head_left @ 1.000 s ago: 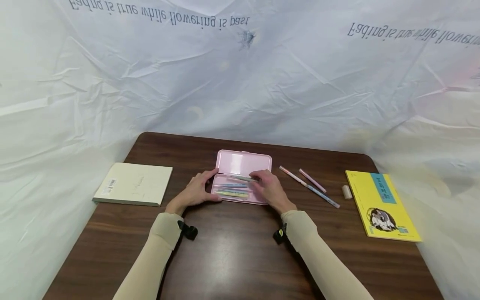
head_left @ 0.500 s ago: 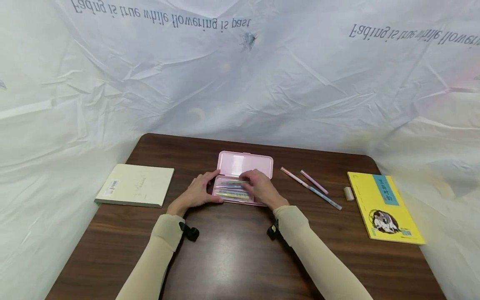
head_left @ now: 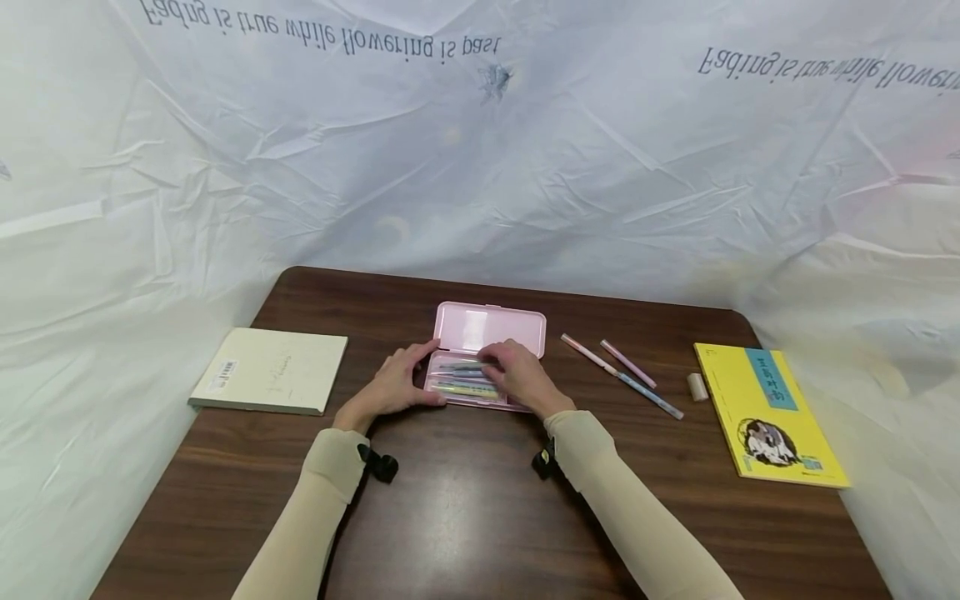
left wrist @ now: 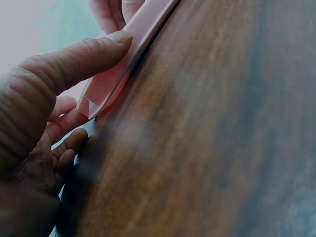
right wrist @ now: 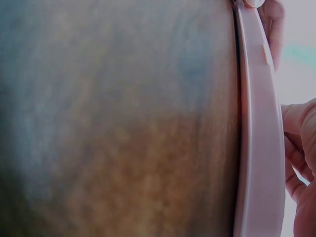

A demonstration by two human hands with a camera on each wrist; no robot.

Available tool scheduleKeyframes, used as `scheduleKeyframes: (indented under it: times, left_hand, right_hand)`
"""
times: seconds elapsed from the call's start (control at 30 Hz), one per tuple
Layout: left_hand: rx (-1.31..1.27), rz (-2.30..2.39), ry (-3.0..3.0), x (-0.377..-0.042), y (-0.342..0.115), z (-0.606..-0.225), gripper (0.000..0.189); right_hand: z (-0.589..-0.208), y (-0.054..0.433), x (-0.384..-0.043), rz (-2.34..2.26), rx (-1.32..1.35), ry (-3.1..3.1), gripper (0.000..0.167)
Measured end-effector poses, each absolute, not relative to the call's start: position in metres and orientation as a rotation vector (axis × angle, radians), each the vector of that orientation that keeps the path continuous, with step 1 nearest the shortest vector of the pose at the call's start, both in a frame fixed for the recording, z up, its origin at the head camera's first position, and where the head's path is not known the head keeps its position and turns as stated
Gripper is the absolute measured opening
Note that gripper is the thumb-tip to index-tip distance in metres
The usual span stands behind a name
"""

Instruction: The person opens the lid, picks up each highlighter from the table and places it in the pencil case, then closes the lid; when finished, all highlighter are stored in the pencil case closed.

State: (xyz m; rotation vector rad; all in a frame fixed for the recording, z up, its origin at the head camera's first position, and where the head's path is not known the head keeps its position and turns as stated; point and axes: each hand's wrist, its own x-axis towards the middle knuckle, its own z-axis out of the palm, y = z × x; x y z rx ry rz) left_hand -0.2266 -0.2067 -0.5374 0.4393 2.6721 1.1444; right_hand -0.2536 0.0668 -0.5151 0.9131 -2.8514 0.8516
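Observation:
A pink pencil case [head_left: 517, 329] lies with its lid laid back. Several slim pens [head_left: 465, 388], yellow, blue and pale green, lie lengthwise in its tray. My left hand [head_left: 392, 386] grips the case's left end; its thumb [left wrist: 94, 57] presses the pink front wall [left wrist: 106, 89] in the left wrist view. Over the right half of the tray, my right hand [head_left: 525, 377] has its fingers bent down on the right end of a pale pen at the back of the row. In the right wrist view the case wall [right wrist: 261, 123] hides those fingertips.
Right of the case lie an orange-and-white pen [head_left: 588, 353] and a blue pen [head_left: 648, 395] in line, plus a pink pen [head_left: 628, 363]. A white eraser [head_left: 697, 387] sits by a yellow book [head_left: 772, 417]. A cream book [head_left: 270, 371] lies at left.
My right hand has moved left and lowered the pale pen into the tray, then stayed almost still over the last half second. My left hand has kept its place on the case.

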Motion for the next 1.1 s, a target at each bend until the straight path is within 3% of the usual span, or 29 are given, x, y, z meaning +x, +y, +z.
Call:
scheduleKeyframes:
  times: [0.73, 1.1]
  left_hand:
    - [0.433, 1.144, 2.667, -0.226, -0.205, -0.537, 0.112]
    - [0.406, 1.14, 2.674, -0.225, -0.204, -0.536, 0.112]
  right_hand:
    - [-0.515, 0.088, -0.25, 1.137, 0.814, -2.674, 0.027]
    - [-0.517, 0.144, -0.234, 1.334, 0.486, -2.601, 0.043]
